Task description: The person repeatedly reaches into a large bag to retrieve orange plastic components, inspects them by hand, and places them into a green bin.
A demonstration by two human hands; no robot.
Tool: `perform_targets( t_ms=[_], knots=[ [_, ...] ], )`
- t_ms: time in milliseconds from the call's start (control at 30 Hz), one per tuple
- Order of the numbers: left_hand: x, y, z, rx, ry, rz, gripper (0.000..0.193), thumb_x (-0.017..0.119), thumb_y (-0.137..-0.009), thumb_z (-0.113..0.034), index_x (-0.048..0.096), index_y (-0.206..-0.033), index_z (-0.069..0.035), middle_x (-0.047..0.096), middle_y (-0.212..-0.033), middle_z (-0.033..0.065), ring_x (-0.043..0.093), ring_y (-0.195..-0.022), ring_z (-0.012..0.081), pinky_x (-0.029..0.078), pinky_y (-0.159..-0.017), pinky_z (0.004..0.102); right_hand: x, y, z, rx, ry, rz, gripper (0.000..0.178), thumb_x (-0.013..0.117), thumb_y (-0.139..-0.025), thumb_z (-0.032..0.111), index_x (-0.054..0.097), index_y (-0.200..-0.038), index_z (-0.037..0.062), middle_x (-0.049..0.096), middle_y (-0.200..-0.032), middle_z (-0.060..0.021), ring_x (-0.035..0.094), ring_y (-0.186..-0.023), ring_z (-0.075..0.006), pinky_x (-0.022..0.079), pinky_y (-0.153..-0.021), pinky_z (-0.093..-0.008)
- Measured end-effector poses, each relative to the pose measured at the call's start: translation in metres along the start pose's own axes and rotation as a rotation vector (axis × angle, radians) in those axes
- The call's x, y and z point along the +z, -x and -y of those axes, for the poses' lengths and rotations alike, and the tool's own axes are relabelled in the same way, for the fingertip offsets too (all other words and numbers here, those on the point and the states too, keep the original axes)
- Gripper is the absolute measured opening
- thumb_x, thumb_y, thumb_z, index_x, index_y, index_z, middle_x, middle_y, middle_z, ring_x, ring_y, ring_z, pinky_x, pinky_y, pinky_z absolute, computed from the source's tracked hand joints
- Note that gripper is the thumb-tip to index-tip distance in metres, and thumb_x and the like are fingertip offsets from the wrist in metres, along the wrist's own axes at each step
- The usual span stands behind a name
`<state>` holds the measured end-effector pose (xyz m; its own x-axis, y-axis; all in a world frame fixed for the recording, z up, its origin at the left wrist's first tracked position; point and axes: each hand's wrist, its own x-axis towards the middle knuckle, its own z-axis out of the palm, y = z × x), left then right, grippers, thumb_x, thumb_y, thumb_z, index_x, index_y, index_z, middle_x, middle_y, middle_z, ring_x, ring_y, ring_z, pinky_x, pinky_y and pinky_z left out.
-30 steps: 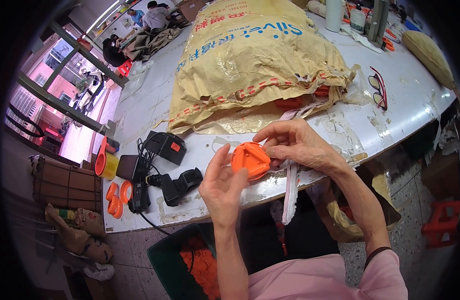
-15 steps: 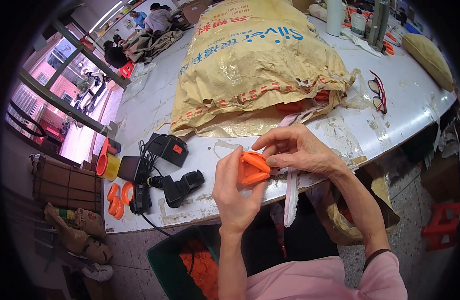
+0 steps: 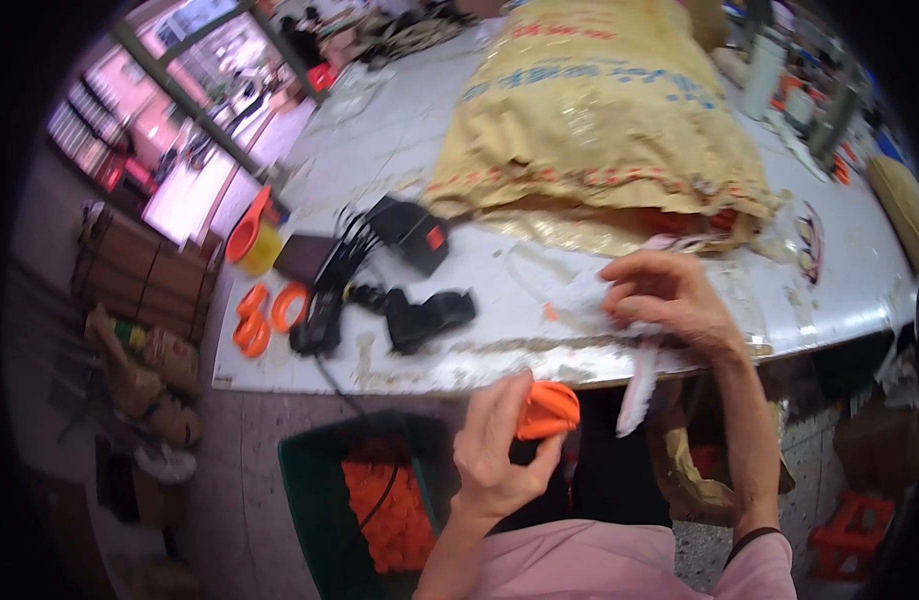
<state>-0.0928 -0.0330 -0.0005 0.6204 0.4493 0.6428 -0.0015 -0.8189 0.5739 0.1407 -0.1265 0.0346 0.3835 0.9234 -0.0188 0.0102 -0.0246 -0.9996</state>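
Observation:
My left hand (image 3: pixel 501 455) grips a rounded orange plastic part (image 3: pixel 551 410) with grooves between fingers and thumb, just off the table's front edge. My right hand (image 3: pixel 674 305) has come away from the part and hovers over the table edge. Its fingers are curled, thumb and forefinger apart, and nothing shows between them. A small orange scrap (image 3: pixel 549 312) lies between the hands, over the white tabletop (image 3: pixel 379 150). Below my right hand a whitish strip (image 3: pixel 636 390) hangs down past the edge.
A large yellow sack (image 3: pixel 589 130), orange showing in its mouth, lies on the table. Black cabled devices (image 3: pixel 429 318), orange rings (image 3: pixel 288 306) and an orange-yellow cup (image 3: pixel 254 245) sit left. Below stands a green bin (image 3: pixel 301 480) of orange pieces. Eyeglasses (image 3: pixel 811 245) lie right.
My left hand has drawn the orange part back off the table's edge. My right hand has let go and moved away rightward. The view has shifted, and the orange scrap is newly visible.

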Motion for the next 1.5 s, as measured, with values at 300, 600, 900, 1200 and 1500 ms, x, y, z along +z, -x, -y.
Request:
perform_targets(
  t_ms=[300, 600, 900, 1200, 1500],
  knots=[
    [-0.046, 0.223, 0.127, -0.885, -0.150, 0.008, 0.065, 0.080, -0.058, -0.013, 0.055, -0.117, 0.003, 0.063, -0.100, 0.0165, 0.062, -0.089, 0.0268, 0.049, -0.078, 0.0358, 0.000, -0.007, -0.016, -0.098, 0.195, -0.088, 0.039, 0.069, -0.077, 0.016, 0.059, -0.110, -0.0011, 0.064, -0.084, -0.0040, 0.058, -0.074, -0.0099, 0.046, -0.069, -0.0220],
    [-0.053, 0.412, 0.213, -2.182, 0.003, -0.716, 0.039, 0.077, -0.061, -0.015, 0.065, -0.094, 0.001, 0.065, -0.087, 0.0112, 0.061, -0.078, 0.0234, 0.048, -0.069, 0.0352, -0.015, -0.007, -0.027, 0.006, 0.250, -0.202, 0.040, 0.069, -0.080, 0.016, 0.057, -0.114, 0.0007, 0.062, -0.087, -0.0028, 0.056, -0.078, -0.0094, 0.044, -0.069, -0.0215],
    [-0.064, 0.566, 0.287, -1.743, -0.393, -0.309, 0.036, 0.066, -0.074, -0.032, 0.065, -0.094, -0.002, 0.065, -0.088, 0.0131, 0.060, -0.079, 0.0235, 0.044, -0.069, 0.0380, 0.011, -0.020, -0.011, 0.017, 0.185, -0.130, 0.037, 0.066, -0.082, 0.012, 0.056, -0.115, -0.0003, 0.063, -0.085, -0.0050, 0.057, -0.075, -0.0093, 0.044, -0.065, -0.0205],
    [-0.039, 0.437, 0.227, -1.455, -0.169, -0.381, 0.032, 0.063, -0.076, -0.002, 0.059, -0.107, 0.006, 0.065, -0.094, 0.0131, 0.060, -0.078, 0.0207, 0.049, -0.073, 0.0309, -0.022, -0.051, -0.001, -0.161, 0.546, -0.277, 0.019, 0.064, -0.083, 0.005, 0.064, -0.100, -0.0028, 0.065, -0.089, -0.0063, 0.061, -0.081, -0.0106, 0.049, -0.069, -0.0226],
    [-0.032, 0.245, 0.105, -0.995, 0.174, -0.241, 0.033, 0.060, -0.081, 0.005, 0.059, -0.115, 0.002, 0.066, -0.095, 0.0108, 0.062, -0.081, 0.0137, 0.050, -0.075, 0.0250, -0.073, -0.090, -0.022, -0.503, 1.168, -0.652, 0.019, 0.056, -0.074, 0.006, 0.065, -0.090, 0.0005, 0.061, -0.077, -0.0239, 0.059, -0.073, -0.0384, 0.047, -0.070, -0.0445]
  ],
)
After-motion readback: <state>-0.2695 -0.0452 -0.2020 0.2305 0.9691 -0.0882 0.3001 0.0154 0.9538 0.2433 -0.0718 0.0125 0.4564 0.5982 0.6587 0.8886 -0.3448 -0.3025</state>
